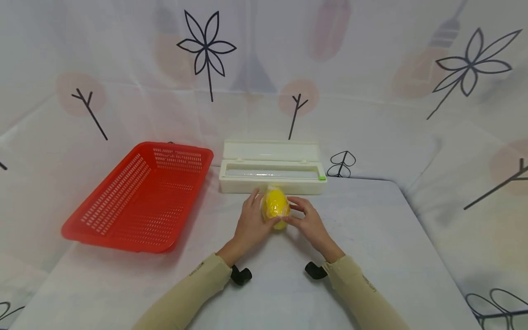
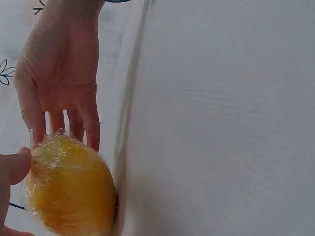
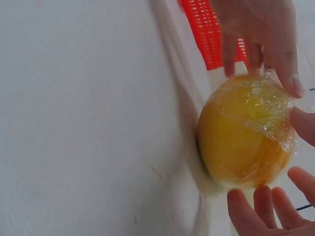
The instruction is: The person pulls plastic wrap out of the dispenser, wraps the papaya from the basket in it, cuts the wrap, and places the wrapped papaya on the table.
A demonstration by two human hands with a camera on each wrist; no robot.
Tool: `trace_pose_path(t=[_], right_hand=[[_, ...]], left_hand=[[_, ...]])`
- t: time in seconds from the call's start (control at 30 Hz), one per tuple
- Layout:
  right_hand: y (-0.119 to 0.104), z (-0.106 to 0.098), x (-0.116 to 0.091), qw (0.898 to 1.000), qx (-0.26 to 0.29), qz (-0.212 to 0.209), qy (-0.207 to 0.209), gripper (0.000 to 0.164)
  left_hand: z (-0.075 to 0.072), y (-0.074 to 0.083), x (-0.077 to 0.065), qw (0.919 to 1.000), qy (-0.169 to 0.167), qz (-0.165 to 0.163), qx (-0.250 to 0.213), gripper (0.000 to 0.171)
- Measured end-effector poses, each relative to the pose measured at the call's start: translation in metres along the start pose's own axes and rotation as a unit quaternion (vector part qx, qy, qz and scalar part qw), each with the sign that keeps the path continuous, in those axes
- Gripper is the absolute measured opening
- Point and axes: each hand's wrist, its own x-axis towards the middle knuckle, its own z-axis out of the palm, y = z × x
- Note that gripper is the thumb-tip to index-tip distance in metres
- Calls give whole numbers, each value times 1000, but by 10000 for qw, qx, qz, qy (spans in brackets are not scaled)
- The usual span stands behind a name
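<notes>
A yellow oval fruit (image 1: 276, 204), its exact kind unclear, is wrapped in clear cling film and sits on the white table between both hands. My left hand (image 1: 252, 222) holds its left side, with the thumb at the near face. From the right, my right hand (image 1: 309, 224) has its fingers curved around it, with the thumb near the left thumb. Bunched film (image 3: 268, 105) shows on the fruit in the right wrist view. Just behind stands a white cling film dispenser (image 1: 272, 187), lid raised, a film roll visible inside.
A red perforated plastic basket (image 1: 185, 201) stands on the left of the table. A patterned white cloth (image 1: 363, 114) hangs behind and at the sides. The table's right edge (image 1: 429, 233) runs diagonally. Black wrist-worn pieces (image 1: 241, 276) show below the hands.
</notes>
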Motion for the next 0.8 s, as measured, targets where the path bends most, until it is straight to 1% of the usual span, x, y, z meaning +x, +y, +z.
trace_pose_path(t=[0.1,0.17,0.23,0.3,0.5,0.7,0.8], right_hand=[[2,0,0,9998,126,-26,-124,62],[2,1,-1,9996,153,-50,-244,62],[2,1,-2,9993,94,-84,-345,63],[1,1,-4,9990,52,-100,-425,63],[-5,1,-11,9987,-154,-40,-490,66],[-5,1,-17,9990,-8,7,-447,66],[-5,2,-18,9991,1,-6,-432,66]], left_hand=[[2,-5,2,9983,-529,-84,-228,79],[2,-7,2,9958,-814,-143,-382,78],[2,-7,2,9934,-984,-196,-553,75],[0,-6,0,9915,-1120,-365,-556,77],[-4,0,-5,9888,-1122,-634,-754,78],[-5,1,-7,9879,-975,-786,-915,79],[-4,1,-8,9869,-880,-902,-1005,76]])
